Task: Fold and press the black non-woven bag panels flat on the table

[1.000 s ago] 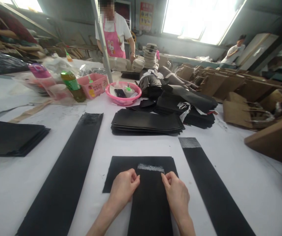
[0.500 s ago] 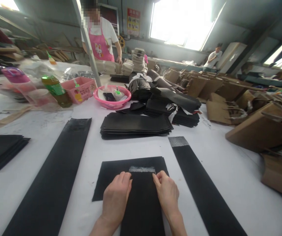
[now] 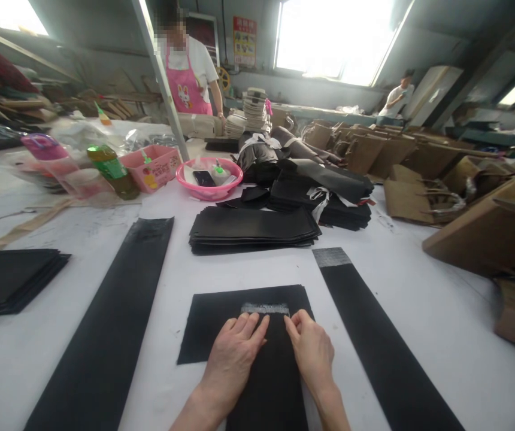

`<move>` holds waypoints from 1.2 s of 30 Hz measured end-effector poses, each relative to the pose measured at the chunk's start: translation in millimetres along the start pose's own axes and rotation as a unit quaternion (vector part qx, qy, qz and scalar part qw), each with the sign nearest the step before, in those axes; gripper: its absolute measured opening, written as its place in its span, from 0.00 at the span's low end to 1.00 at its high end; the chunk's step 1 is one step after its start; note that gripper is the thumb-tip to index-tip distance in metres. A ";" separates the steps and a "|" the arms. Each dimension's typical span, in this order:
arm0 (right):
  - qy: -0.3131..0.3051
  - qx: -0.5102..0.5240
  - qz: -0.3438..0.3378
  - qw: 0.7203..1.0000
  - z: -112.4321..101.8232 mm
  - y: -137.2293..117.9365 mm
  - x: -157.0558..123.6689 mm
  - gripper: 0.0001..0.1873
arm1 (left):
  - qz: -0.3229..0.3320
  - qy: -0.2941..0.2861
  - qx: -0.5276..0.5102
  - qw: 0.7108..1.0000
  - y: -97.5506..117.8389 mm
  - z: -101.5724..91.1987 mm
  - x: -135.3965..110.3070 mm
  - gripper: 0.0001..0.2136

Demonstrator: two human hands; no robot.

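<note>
A long black strip (image 3: pixel 272 371) lies over a black rectangular panel (image 3: pixel 210 320), running toward me. Just beyond the strip's far edge, a whitish, glue-like band (image 3: pixel 265 308) shows on the panel. My left hand (image 3: pixel 237 353) rests on the strip's left side, fingers stretched out and lying flat near that edge. At the far right corner, my right hand (image 3: pixel 312 347) pinches the strip's edge between thumb and fingers. Another black strip (image 3: pixel 109 311) lies to the left. A third strip (image 3: pixel 383 335), its far end coated whitish, lies to the right.
Beyond the panel sits a stack of black pieces (image 3: pixel 253 227), with tied black bundles (image 3: pixel 320 191) behind. A pink basin (image 3: pixel 208 188) holds a phone and a bottle. Brown bags (image 3: pixel 477 233) crowd the right; more black pieces (image 3: pixel 10 281) lie left. A person in a pink apron (image 3: pixel 188 87) stands opposite.
My left hand has shifted right onto the strip, its fingers now spread flat instead of gripping the left edge. The right hand still pinches the corner. The view has swung slightly left.
</note>
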State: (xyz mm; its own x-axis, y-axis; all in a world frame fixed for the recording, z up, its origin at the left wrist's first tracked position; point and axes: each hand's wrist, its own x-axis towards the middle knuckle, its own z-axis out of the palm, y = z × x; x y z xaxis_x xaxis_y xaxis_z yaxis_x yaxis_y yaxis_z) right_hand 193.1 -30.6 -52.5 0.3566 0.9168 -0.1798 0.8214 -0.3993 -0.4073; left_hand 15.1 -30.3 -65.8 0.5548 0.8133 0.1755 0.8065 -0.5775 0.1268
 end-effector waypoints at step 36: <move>0.026 -0.087 -0.338 0.937 -18.1 -28.6 34.6 0.09 | 0.022 0.006 -0.027 0.999 -10.6 -13.4 10.6 0.14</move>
State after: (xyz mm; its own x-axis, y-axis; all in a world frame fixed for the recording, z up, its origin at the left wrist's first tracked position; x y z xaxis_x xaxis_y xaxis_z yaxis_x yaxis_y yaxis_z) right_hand 190.1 12.6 -30.8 -0.2533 0.9609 0.1122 0.9259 0.2744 -0.2597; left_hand 9.7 -16.5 -52.2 0.5862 0.7867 0.1937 0.7692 -0.6155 0.1719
